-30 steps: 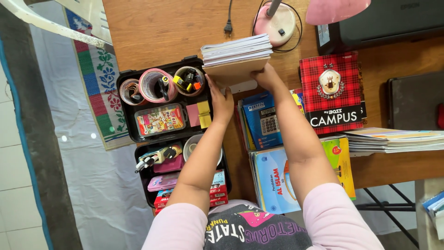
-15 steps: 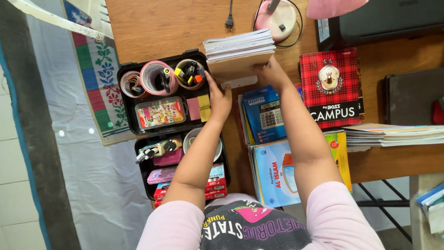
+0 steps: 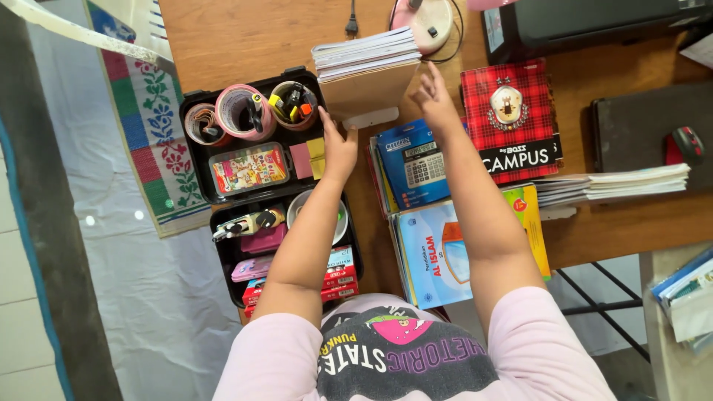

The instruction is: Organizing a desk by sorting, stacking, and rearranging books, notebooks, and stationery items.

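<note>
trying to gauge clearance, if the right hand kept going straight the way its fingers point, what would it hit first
Probably the pink lamp base. The right hand points up the desk beside the stack of notebooks, and the base lies just beyond. Depth is unclear, so it might brush the stack's edge first.

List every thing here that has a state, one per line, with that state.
Notebook stack: closed, on the desk, left hand against its near edge.
Right hand: open, beside the stack, holding nothing.
Black case: open, full of tape rolls and notes.
Lamp plug: unplugged, lying on the desk.
Red checked book: closed, flat.
</note>
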